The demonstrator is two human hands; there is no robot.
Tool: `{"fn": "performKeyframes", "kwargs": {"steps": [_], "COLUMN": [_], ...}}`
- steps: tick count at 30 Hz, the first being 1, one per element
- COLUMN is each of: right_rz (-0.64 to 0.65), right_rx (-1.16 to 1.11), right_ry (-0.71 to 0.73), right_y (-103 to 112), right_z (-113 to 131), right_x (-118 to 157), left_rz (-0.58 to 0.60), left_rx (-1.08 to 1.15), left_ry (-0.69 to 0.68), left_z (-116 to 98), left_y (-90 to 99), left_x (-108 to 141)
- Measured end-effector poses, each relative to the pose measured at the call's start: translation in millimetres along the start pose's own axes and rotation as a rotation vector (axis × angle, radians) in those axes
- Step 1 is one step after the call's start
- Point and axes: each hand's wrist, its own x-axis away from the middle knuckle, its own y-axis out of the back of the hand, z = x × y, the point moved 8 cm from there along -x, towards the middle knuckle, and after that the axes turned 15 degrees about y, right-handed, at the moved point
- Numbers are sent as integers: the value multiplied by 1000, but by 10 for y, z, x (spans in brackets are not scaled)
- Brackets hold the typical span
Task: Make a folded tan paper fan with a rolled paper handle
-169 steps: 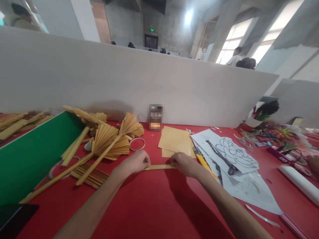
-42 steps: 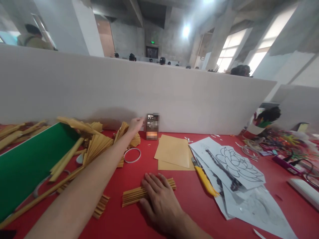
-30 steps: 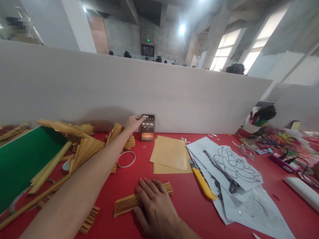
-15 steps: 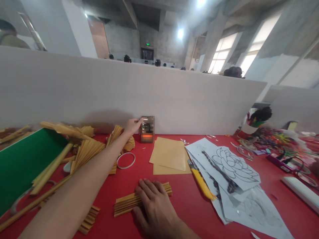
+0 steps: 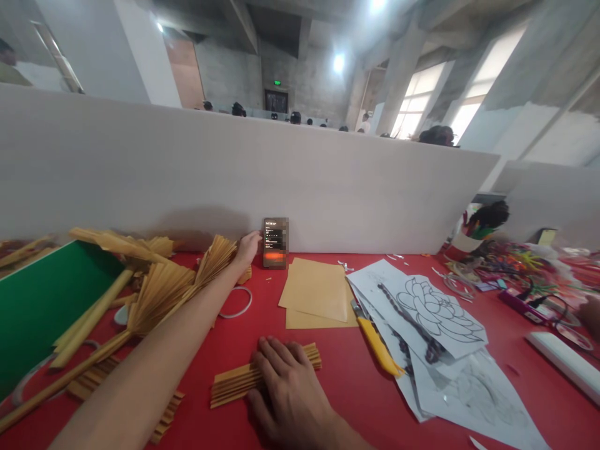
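Note:
My left hand [image 5: 248, 247] is stretched out to the foot of the white partition, just left of a phone [image 5: 275, 245] that leans there with its screen lit. Its fingers are loosely bent beside the phone's edge and hold nothing that I can see; whether they touch the edge I cannot tell. Across a strip of pleated brown paper [image 5: 234, 382] lies my right hand [image 5: 288, 387], fingers over the far side and thumb at the near side, keeping it down on the red table [image 5: 337, 400]. The middle of the strip is hidden under that hand.
Flat brown sheets [image 5: 319, 290] lie past my right hand. To their right are a yellow cutter knife [image 5: 379, 347] and papers with a flower drawing [image 5: 440, 312]. Fanned pleated paper [image 5: 159, 290], a tape ring [image 5: 235, 302] and a green board [image 5: 56, 306] crowd the left.
My left hand has drawn back a little to the left from the phone, where a finger overlapped the screen before. More of the screen shows now. My right hand stays on the pleated paper.

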Motion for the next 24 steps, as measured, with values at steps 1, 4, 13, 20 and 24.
{"fn": "performKeyframes", "kwargs": {"steps": [1,4,13,20,24], "right_rz": [2,14,-10,-19,-43], "right_rx": [7,27,26,26,25], "right_ry": [1,2,10,10,10], "right_y": [-7,-36,-23,-46,-25], "right_z": [2,3,1,-7,-7], "right_x": [-1,-9,-10,3,6], "left_rz": [25,92,102,114,79], "left_rx": [-14,-70,-116,-176,-184], "left_ry": [-9,-78,-228,-224,-206], "left_z": [1,-27,-28,-8,-2], "left_y": [-20,-78,-113,-116,-107], "left_x": [2,29,51,33,23]}}
